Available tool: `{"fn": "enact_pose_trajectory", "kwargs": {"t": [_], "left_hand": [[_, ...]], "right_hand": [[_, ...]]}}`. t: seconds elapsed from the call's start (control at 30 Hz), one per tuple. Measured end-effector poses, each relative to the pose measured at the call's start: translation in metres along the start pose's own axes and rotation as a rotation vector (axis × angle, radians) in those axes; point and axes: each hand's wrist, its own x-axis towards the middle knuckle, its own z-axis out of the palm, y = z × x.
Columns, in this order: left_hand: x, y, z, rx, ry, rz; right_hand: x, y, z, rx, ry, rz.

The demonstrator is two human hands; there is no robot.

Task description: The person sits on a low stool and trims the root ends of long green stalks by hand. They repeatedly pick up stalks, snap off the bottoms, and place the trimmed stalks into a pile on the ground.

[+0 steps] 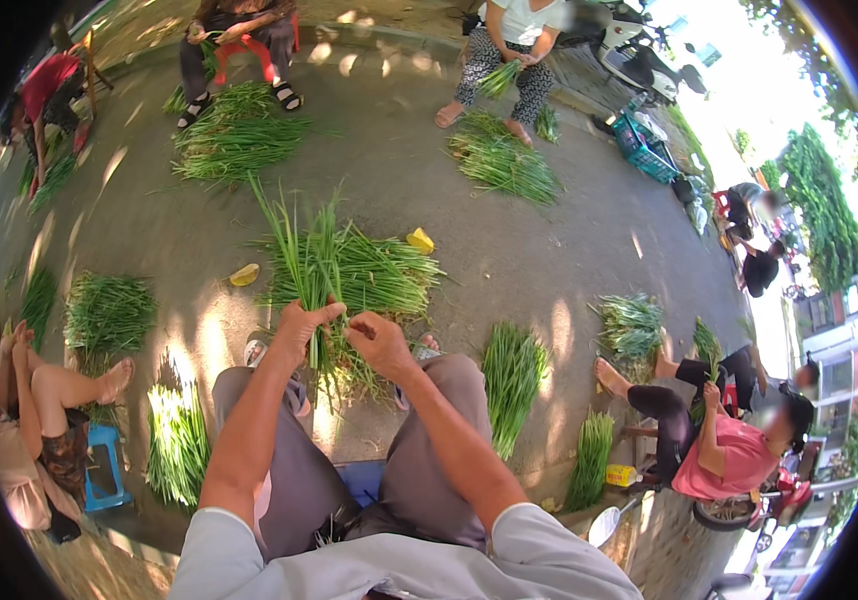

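Note:
My left hand (303,328) is closed around a bunch of long green leafy stalks (314,274), which look like garlic chives or scallions; their tips point away from me. Just right of it, my right hand (378,341) has thumb and forefinger pinched together beside the bunch; whether a thin stalk is between them cannot be told. Beyond and beneath both hands, a loose heap of the same stalks (391,274) lies on the pavement between my feet. Straw-like scraps lie at its near edge, partly hidden by my hands.
Bundled stalks lie on the pavement at my left (177,442) and right (513,386). Yellow leaves (245,275) lie near the heap. Several people sit around with their own heaps. A blue stool (104,469) stands left; a teal crate (642,146) and parked scooters are at the upper right.

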Motion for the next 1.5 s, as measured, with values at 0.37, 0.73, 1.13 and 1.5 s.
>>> {"fn": "enact_pose_trajectory", "kwargs": {"t": [0.37, 0.73, 1.13, 1.5], "left_hand": [[0.011, -0.004, -0.025, -0.216, 0.16, 0.07], [0.003, -0.002, -0.018, -0.139, 0.075, -0.013], [-0.002, -0.009, -0.003, -0.034, -0.042, -0.044], [0.015, -0.003, -0.03, -0.328, 0.051, 0.043]], "right_hand": [[-0.006, -0.01, 0.004, -0.162, -0.195, 0.059], [-0.006, 0.017, 0.0, -0.169, -0.01, 0.128], [-0.002, 0.015, 0.007, 0.13, -0.169, 0.194], [-0.017, -0.002, -0.01, -0.17, -0.139, 0.16]]}}
